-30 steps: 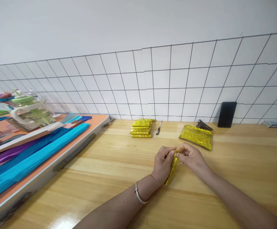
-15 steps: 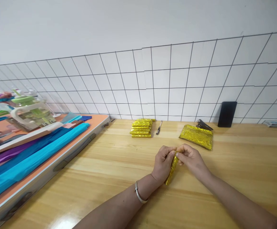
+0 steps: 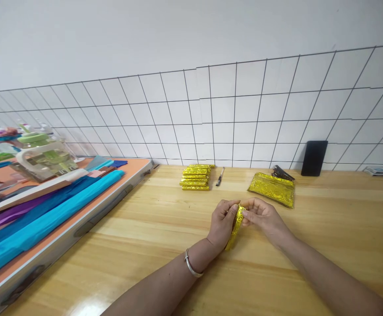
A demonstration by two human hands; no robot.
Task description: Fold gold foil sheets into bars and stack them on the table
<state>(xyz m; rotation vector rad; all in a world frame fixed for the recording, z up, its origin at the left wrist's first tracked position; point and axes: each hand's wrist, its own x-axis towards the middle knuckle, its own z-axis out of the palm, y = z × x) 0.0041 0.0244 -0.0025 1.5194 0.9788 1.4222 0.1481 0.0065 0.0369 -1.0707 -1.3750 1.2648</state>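
A narrow strip of folded gold foil paper (image 3: 234, 231) slants between my hands above the wooden table (image 3: 165, 232). My left hand (image 3: 222, 221) is closed on it, thumb on top near the upper end, and hides part of its left side. At the upper right edge, the fingers of my right hand (image 3: 259, 216) pinch the same strip. Beyond my hands lies a pile of gold foil rolls (image 3: 195, 177), with a pen (image 3: 220, 176) beside it. A flat stack of gold foil sheets (image 3: 272, 188) rests farther right, in front of a black stapler (image 3: 283, 173).
A black phone (image 3: 314, 158) leans against the tiled wall at the back. Small booklets (image 3: 380, 171) lie at the far right. On the left, an orange-topped surface (image 3: 139, 166) bears blue rolled paper (image 3: 63, 206), scissors and a green-lidded jug (image 3: 46, 156).
Both hands have shifted slightly left with the gold foil strip. Its upper end now shows more of its face between my thumbs. The things on the table stay put.
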